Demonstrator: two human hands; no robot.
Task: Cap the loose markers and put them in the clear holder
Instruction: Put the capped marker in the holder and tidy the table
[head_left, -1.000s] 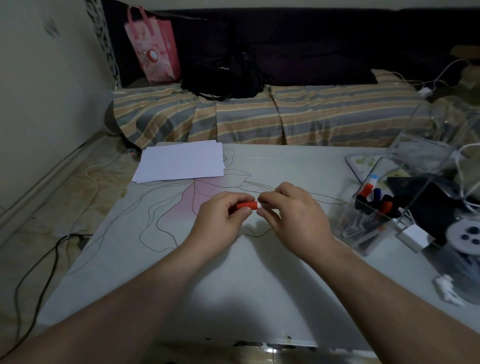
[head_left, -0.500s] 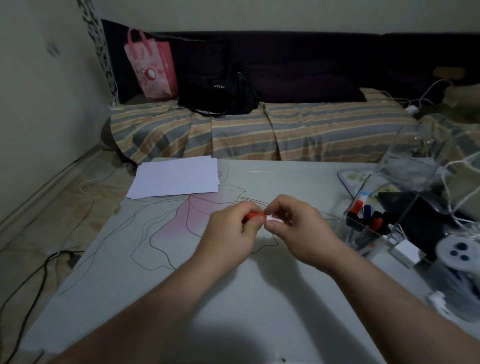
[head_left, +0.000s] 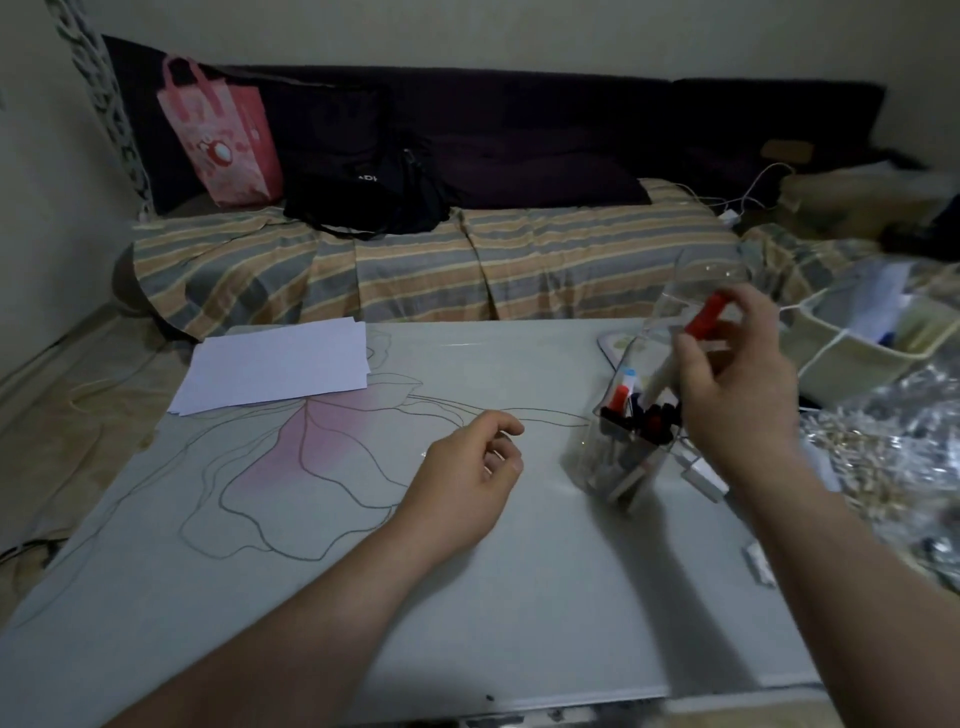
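My right hand (head_left: 737, 384) grips a white marker with a red cap (head_left: 702, 321), tilted with the cap up. Its lower end points into the clear holder (head_left: 618, 457) on the right side of the table. Several capped markers with red, blue and dark caps (head_left: 636, 410) stand in that holder. My left hand (head_left: 470, 470) rests on the table's middle, fingers loosely curled and apart, holding nothing.
A stack of white paper (head_left: 278, 371) lies at the table's far left. A cream basket (head_left: 852, 332) and crinkled clear plastic (head_left: 893, 457) crowd the right edge. A small white block (head_left: 706, 475) lies beside the holder. Behind the table is a striped couch (head_left: 415, 265) with bags.
Both hands were joined at the table's middle on the red-capped marker. The right hand has since carried the marker right and up over the holder; the left hand let go and stayed.
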